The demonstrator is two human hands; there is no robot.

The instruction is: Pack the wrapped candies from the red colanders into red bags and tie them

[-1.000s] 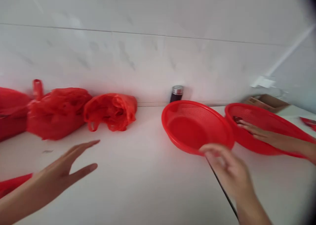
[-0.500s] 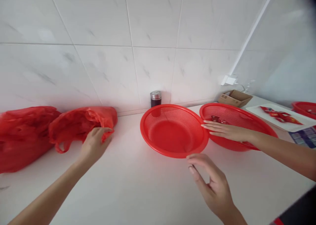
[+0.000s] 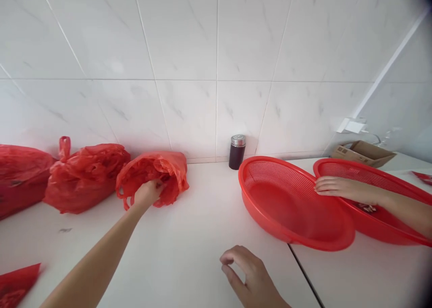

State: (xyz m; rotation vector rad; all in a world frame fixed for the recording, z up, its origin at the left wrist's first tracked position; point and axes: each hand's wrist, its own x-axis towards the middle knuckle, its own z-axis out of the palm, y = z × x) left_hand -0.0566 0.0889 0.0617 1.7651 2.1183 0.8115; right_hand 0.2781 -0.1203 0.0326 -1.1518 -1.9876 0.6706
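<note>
My left hand [image 3: 147, 194] reaches into the mouth of a red plastic bag [image 3: 177, 168] lying by the wall. The bag's folds and contents hide its fingertips, so its grip cannot be told. Low over the white table, my right hand [image 3: 248, 276] is loosely curled, thumb and forefinger forming a ring with a small gap at the tips. Nothing shows in it. The nearest thing to it is a red mesh basket [image 3: 263, 213], tilted up on its right side against a second red basket [image 3: 378, 229].
Another person's hand [image 3: 337, 186] lies across the second basket, fingertips at the first one's rim. A dark jar with a silver lid [image 3: 237, 152] stands by the wall. More red bags [image 3: 86, 177] sit at left; a cardboard box [image 3: 362, 154] is at back right.
The view has swung left, bringing more bags into sight. My left hand has gone from the bag's edge into its mouth. My right hand has drawn away from the basket.
</note>
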